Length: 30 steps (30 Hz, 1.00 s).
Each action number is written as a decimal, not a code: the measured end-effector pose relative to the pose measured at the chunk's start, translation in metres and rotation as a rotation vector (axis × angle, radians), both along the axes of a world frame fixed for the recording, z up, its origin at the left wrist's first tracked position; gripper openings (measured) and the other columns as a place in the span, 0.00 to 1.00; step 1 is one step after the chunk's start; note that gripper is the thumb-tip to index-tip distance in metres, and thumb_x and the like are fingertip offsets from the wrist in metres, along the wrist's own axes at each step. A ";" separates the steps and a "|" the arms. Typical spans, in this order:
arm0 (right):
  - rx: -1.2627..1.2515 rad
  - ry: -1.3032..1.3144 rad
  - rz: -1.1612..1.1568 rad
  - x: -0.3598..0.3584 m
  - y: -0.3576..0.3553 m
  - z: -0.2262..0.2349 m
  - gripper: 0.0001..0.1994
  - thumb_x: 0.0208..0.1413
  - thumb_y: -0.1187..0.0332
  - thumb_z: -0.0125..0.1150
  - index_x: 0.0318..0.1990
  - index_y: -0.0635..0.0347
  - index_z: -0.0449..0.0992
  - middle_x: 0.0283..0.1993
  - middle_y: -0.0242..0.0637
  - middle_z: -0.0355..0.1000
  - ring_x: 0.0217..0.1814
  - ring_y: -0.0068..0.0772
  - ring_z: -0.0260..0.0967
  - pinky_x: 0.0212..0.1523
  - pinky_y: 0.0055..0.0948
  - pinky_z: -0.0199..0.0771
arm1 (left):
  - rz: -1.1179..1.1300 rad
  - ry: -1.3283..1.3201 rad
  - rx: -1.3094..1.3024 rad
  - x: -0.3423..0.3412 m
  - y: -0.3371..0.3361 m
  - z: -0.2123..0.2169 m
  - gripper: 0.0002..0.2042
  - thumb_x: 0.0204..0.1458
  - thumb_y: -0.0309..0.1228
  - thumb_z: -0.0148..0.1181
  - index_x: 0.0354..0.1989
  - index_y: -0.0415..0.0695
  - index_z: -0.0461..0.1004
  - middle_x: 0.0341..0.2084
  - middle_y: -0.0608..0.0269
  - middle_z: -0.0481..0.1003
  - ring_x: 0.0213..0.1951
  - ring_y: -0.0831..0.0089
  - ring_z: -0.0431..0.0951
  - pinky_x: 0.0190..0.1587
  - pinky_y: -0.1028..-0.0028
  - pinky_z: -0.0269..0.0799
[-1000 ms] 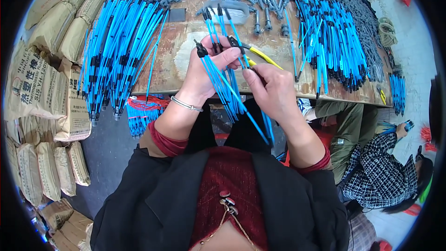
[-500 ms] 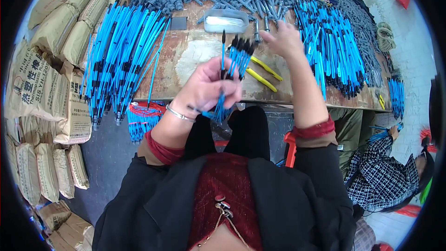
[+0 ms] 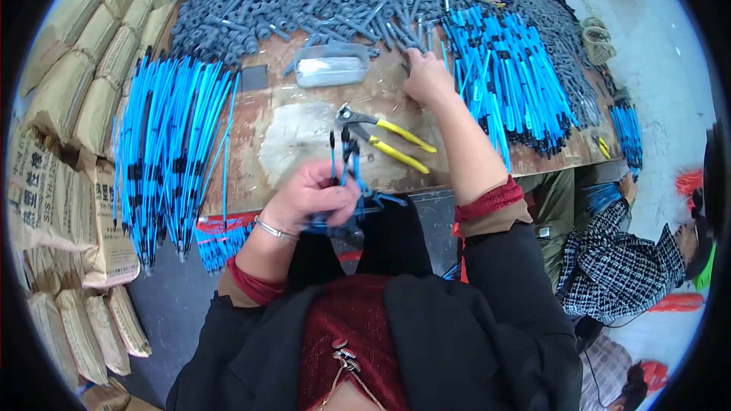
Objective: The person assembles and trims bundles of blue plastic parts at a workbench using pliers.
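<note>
My left hand (image 3: 318,192) is closed around a small bunch of thin blue strips with black tips (image 3: 346,154). It is over the table's near edge, and the bunch's lower part is blurred. My right hand (image 3: 428,78) reaches to the near edge of the grey plastic parts (image 3: 320,0), its fingers drawn together. What lies between those fingertips is hidden. Between the hands, yellow-handled pincers (image 3: 388,135) lie on the wooden table (image 3: 247,125). A clear plastic tub (image 3: 331,66) with whitish contents stands left of my right hand.
Piles of blue and black strips lie at the left (image 3: 175,144) and right (image 3: 510,80). Red-tied blue bundles (image 3: 221,247) are below the left edge. Stacked paper sacks (image 3: 57,183) line the left side. At right sits another person in a checked sleeve (image 3: 620,259).
My left hand has moved down and left with the bunch, which tilts away and uncovers the pincers' head. My right hand has drawn its fingers together at the grey parts. The view has shifted.
</note>
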State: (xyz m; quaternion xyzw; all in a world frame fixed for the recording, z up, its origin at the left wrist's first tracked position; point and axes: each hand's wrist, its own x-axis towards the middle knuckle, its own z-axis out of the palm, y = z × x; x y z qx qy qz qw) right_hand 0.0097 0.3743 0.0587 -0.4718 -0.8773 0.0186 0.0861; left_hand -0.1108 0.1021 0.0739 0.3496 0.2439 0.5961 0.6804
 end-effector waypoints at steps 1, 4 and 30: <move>0.014 -0.003 -0.014 0.003 0.001 0.003 0.20 0.43 0.70 0.51 0.49 0.56 0.69 0.49 0.49 0.67 0.50 0.56 0.64 0.49 0.44 0.67 | -0.097 -0.035 -0.005 -0.007 -0.004 -0.002 0.05 0.48 0.27 0.57 0.31 0.37 0.71 0.22 0.55 0.75 0.22 0.73 0.74 0.27 0.77 0.69; -0.098 0.023 0.012 0.004 0.002 0.011 0.19 0.43 0.71 0.50 0.47 0.57 0.70 0.46 0.50 0.69 0.45 0.56 0.68 0.46 0.45 0.68 | -0.154 -0.039 0.090 -0.003 0.001 -0.007 0.05 0.48 0.25 0.57 0.31 0.36 0.72 0.24 0.51 0.76 0.24 0.72 0.75 0.28 0.76 0.70; 0.207 -0.038 -0.366 0.103 0.062 0.064 0.10 0.46 0.71 0.50 0.34 0.62 0.76 0.38 0.52 0.73 0.41 0.51 0.72 0.40 0.43 0.73 | 0.073 -0.082 0.041 0.013 0.009 -0.023 0.06 0.52 0.28 0.54 0.35 0.39 0.72 0.25 0.50 0.75 0.28 0.64 0.77 0.31 0.69 0.72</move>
